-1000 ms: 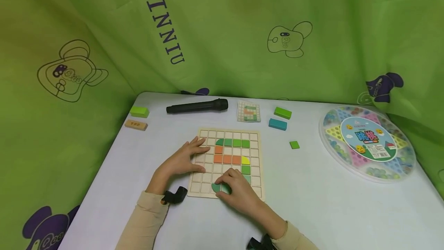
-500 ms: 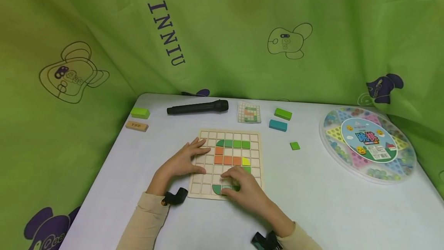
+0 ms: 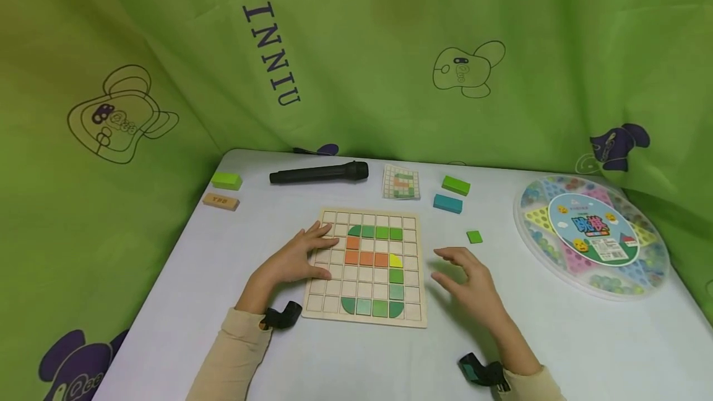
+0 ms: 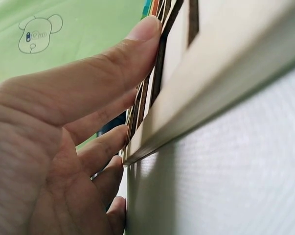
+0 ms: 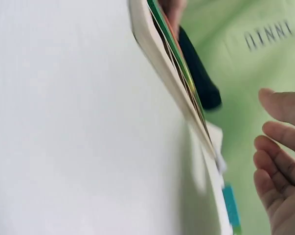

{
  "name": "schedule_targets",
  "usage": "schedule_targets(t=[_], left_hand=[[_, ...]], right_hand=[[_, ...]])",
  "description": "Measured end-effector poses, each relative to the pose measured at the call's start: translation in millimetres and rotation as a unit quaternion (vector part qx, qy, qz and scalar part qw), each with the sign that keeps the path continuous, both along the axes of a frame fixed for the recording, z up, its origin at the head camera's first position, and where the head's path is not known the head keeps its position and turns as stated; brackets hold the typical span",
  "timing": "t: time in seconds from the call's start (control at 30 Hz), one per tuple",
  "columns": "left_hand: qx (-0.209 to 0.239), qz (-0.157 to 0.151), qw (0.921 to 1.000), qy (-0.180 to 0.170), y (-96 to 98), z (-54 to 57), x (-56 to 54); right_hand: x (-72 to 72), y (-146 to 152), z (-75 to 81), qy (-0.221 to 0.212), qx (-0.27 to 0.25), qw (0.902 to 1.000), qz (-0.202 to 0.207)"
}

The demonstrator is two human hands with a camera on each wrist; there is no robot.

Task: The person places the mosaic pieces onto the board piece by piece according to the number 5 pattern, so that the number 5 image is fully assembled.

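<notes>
A square wooden grid board (image 3: 328, 307) lies on the white table. Green, orange and yellow tiles fill some of its cells; a yellow tile (image 3: 395, 260) sits at the right end of an orange row, and a rounded green tile (image 3: 348, 306) is in the bottom row. My left hand (image 3: 295, 258) rests on the board's left edge, fingers spread; the left wrist view shows its thumb (image 4: 137, 44) against the rim. To the right of the board, my right hand (image 3: 470, 283) is held over the table, fingers gently bent and nothing between them. A loose green square tile (image 3: 474, 237) lies just beyond it.
Behind the board are a black microphone (image 3: 320, 172) and a pattern card (image 3: 400, 182). Green (image 3: 456, 185) and blue blocks (image 3: 448, 203) lie right of the card. A round Chinese checkers box (image 3: 593, 237) occupies the right side; two more blocks (image 3: 221, 201) sit far left.
My right hand has left the tiles in the board's bottom row and moved right, off the board, with nothing in it. The bottom row's green tiles are now uncovered. My left hand stays put.
</notes>
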State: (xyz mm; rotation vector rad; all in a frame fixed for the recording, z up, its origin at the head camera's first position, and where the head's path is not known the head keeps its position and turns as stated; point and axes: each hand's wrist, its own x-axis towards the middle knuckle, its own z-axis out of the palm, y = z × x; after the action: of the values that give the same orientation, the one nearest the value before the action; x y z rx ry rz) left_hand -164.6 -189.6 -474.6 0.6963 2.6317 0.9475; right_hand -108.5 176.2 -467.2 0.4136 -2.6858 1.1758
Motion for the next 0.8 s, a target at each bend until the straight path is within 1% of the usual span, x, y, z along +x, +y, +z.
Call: schedule_targets(t=[0.17,0.23,0.3,0.4,0.47,0.53,0.7,0.8], left_hand=[[0.001,0.0,1.0,-0.003,0.4,2.1,0.6],[0.002,-0.001,1.0,-0.003,0.7,3.3,1.0],[0.002,-0.002,1.0,-0.004,0.8,3.6,1.2],[0.002,-0.005,1.0,-0.004,1.8,3.4,1.1],[0.0,-0.006,1.0,-0.006,2.0,3.0,0.8],[0.0,-0.006,1.0,-0.007,1.9,2.8,0.4],[-0.006,-0.002,1.0,-0.004,0.4,-0.5,-0.2],[-0.007,-0.003,1.0,0.0,0.0,-1.8,-0.7]], right_hand=[[-12.6,36,-6.7,0.023,-0.006,0.999,-0.038],[-19.4,49,-8.9,0.02,-0.006,0.9984,-0.053],[-26.8,61,-11.0,0.002,-0.003,0.9976,-0.069],[-36.5,76,-15.9,-0.04,0.023,0.9951,-0.087],[-42.7,83,-19.8,-0.06,0.036,0.9936,-0.089],[-48.4,88,-23.8,-0.071,0.045,0.993,-0.083],[-60.9,90,-29.6,-0.06,0.051,0.9948,-0.065],[-64.2,88,-30.2,-0.052,0.057,0.9948,-0.066]])
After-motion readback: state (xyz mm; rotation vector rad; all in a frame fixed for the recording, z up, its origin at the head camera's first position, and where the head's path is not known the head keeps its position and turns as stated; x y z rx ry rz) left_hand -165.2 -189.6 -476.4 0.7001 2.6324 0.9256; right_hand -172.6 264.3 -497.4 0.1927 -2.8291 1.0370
